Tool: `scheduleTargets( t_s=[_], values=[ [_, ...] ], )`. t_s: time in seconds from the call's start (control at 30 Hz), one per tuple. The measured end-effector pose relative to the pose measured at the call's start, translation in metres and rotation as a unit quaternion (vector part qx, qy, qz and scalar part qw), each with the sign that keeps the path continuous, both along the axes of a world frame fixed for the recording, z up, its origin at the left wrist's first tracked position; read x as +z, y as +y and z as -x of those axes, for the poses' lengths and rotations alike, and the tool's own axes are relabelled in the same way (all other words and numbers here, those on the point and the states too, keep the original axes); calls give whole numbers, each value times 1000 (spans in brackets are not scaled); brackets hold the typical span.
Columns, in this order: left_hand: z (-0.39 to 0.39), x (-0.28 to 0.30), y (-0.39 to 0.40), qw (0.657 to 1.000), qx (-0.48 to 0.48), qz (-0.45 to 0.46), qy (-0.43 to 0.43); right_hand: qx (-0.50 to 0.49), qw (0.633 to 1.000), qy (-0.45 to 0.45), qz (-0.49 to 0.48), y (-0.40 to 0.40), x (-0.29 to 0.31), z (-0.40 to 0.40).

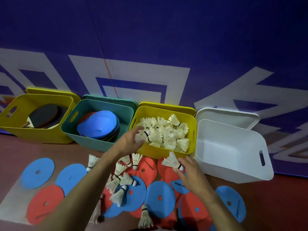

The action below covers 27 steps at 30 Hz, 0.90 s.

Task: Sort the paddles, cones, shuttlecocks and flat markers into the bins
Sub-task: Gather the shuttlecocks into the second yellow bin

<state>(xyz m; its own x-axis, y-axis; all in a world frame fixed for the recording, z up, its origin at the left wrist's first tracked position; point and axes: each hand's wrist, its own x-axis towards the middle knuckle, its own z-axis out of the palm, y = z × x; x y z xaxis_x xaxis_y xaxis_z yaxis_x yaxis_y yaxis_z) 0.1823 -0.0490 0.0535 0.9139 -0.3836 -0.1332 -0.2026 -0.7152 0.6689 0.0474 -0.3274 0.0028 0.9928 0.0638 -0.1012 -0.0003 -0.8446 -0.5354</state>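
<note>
Four bins stand in a row against the wall. The left yellow bin [20, 130] holds paddles [44, 116]. The teal bin [86, 140] holds a stack of flat cones [98, 125]. The second yellow bin [155, 150] is full of white shuttlecocks [170, 132]. My left hand [129, 140] reaches over its near left corner, fingers around a shuttlecock [140, 135]. My right hand [189, 170] pinches another shuttlecock [172, 160] by its cork just in front of that bin. Loose shuttlecocks [119, 180] and blue and red flat markers [160, 199] lie on the floor.
A white bin [233, 170] at the far right has nothing in it, its lid leaning behind. Lids lean behind the other bins too. A blue wall with white lettering rises behind. The floor is reddish brown.
</note>
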Motion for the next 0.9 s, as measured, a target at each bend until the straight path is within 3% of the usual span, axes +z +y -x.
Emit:
scheduleTargets(
  t_s=[0.4, 0.53, 0.63, 0.9],
  values=[
    [-70, -62, -19, 978, 28, -185, 94, -60, 997, 22, -37, -16, 4, 9],
    [-66, -59, -19, 981, 26, -160, 108, -57, 997, 18, -46, -17, 4, 2],
    [-49, -48, -13, 991, 22, -109, 70, -50, 997, 9, -60, -15, 12, -11],
    [42, -35, 38, 997, 67, -7, 49, -73, 996, 4, -53, -15, 42, -98]
  ],
)
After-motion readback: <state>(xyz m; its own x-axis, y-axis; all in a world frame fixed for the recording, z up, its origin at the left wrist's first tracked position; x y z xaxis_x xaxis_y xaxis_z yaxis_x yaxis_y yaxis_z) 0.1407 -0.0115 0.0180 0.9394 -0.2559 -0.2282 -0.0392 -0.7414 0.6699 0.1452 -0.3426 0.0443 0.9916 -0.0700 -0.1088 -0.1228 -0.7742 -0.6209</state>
